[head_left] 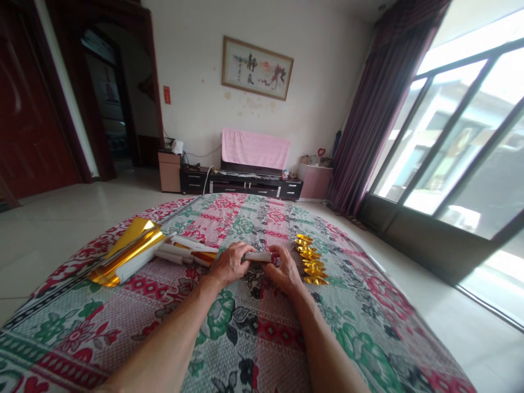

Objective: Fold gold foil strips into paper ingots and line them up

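A narrow white rolled paper (257, 256) spans the gap between my two hands, just above the patterned cloth. My left hand (232, 263) is closed on its left end. At the other end, the fingers of my right hand (283, 269) pinch the same roll. Several white-backed gold paper rolls (184, 252) lie to the left of my left hand. Beyond them rests a larger curled stack of gold foil paper (135, 251). Right of my right hand, folded gold paper ingots (311, 259) stand in a row.
A flowered cloth (233, 349) in red, green and grey covers the round table. Past its far edge are a low black cabinet (192, 180) and a television under a pink cloth (256, 147). A dark curtain (368, 109) and windows are on the right.
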Tool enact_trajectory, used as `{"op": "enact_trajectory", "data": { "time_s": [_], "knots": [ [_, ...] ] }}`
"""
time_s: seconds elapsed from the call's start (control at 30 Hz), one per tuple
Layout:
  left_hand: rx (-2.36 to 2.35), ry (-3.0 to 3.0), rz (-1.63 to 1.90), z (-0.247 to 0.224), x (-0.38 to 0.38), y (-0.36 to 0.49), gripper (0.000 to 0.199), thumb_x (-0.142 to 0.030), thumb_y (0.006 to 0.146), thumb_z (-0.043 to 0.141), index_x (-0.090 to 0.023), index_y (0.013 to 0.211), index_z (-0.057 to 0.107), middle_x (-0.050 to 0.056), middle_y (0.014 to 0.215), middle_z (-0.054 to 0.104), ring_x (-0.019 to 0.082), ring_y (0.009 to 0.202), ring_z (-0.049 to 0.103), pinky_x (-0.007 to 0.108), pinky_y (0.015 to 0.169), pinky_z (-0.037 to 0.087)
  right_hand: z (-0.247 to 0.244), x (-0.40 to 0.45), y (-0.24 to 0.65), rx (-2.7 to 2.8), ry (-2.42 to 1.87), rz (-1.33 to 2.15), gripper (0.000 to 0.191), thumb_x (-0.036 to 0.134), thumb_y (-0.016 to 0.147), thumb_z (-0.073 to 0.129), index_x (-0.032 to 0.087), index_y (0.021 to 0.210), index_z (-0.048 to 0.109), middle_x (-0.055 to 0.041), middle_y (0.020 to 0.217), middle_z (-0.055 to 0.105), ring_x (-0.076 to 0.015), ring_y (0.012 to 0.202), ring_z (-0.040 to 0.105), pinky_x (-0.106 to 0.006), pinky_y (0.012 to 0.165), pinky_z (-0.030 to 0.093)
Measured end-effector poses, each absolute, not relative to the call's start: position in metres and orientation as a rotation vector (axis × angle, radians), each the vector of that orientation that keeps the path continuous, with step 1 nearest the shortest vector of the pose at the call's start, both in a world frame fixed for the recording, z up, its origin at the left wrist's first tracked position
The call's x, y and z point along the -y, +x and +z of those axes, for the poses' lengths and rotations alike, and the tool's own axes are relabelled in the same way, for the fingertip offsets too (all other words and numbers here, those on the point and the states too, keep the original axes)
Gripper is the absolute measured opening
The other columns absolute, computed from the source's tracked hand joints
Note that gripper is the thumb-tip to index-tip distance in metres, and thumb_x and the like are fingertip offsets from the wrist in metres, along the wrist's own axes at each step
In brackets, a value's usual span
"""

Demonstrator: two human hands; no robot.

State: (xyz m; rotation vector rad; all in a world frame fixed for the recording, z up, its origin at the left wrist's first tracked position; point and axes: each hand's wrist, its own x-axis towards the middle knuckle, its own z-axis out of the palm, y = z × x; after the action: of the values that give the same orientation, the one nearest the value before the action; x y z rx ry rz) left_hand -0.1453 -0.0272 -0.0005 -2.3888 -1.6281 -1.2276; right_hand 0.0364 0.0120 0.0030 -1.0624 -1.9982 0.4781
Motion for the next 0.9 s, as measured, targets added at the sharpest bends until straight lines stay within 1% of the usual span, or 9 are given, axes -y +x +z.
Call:
{"op": "enact_trajectory", "data": {
  "time_s": [0.07,0.27,0.37,0.5,0.7,0.9],
  "knots": [
    [1.626,-2.38,-1.248,-0.002,0.0258,-0.146,0.032,-0.007,0.068,0.052,-0.021,0.096,0.059,0.003,0.094,0.061,0.018,0.092,0.054,0.031,0.085,0.044,0.0015,-0.0135,0.0359,1.964,-1.075,0.457,0.037,0.018,0.062,0.05,0.015,0.099,0.054,-0.0053,0.087,0.058,-0.0178,0.079,0.055,-0.03,0.073,0.044],
    [1.644,-2.352,-1.298,-0.0063,0.0213,-0.1474,0.033,-0.007,0.067,0.052,-0.02,0.096,0.059,0.003,0.093,0.061,0.016,0.089,0.056,0.029,0.083,0.045,0.0033,-0.0123,0.0348,1.954,-1.161,0.341,0.014,0.016,0.059,0.052,0.017,0.072,0.056,-0.0031,0.075,0.053,-0.0157,0.067,0.051,-0.028,0.066,0.042],
    [1.645,-2.364,-1.291,-0.0061,0.0214,-0.1473,0.034,-0.006,0.067,0.052,-0.02,0.097,0.06,0.003,0.093,0.062,0.016,0.09,0.056,0.029,0.084,0.045,0.0047,-0.0108,0.035,2.006,-1.087,0.346,0.01,0.013,0.058,0.052,0.017,0.066,0.055,-0.0021,0.073,0.052,-0.0139,0.065,0.05,-0.025,0.065,0.042],
    [1.649,-2.363,-1.3,-0.0052,0.0222,-0.1473,0.033,-0.007,0.067,0.052,-0.02,0.096,0.06,0.003,0.093,0.062,0.016,0.089,0.057,0.029,0.083,0.046,0.0037,-0.0112,0.0357,2.025,-0.984,0.352,0.013,0.011,0.06,0.053,0.018,0.07,0.058,-0.0016,0.074,0.053,-0.0136,0.068,0.05,-0.025,0.067,0.042],
    [1.671,-2.36,-1.277,-0.0046,0.0222,-0.1471,0.03,-0.009,0.069,0.053,-0.02,0.095,0.062,0.003,0.091,0.063,0.016,0.086,0.058,0.027,0.081,0.046,0.0016,-0.0118,0.0354,2.024,-1.016,0.356,0.015,0.013,0.062,0.054,0.017,0.075,0.059,-0.0014,0.074,0.054,-0.0134,0.066,0.051,-0.025,0.065,0.042],
    [1.69,-2.361,-1.279,-0.0006,0.0257,-0.1456,0.028,-0.012,0.072,0.052,-0.021,0.097,0.061,0.002,0.09,0.064,0.016,0.086,0.059,0.026,0.08,0.046,-0.0002,-0.0128,0.0342,2.013,-1.039,0.4,0.027,0.018,0.066,0.056,0.015,0.092,0.062,-0.003,0.078,0.058,-0.0143,0.068,0.055,-0.026,0.067,0.044]
  ]
}}
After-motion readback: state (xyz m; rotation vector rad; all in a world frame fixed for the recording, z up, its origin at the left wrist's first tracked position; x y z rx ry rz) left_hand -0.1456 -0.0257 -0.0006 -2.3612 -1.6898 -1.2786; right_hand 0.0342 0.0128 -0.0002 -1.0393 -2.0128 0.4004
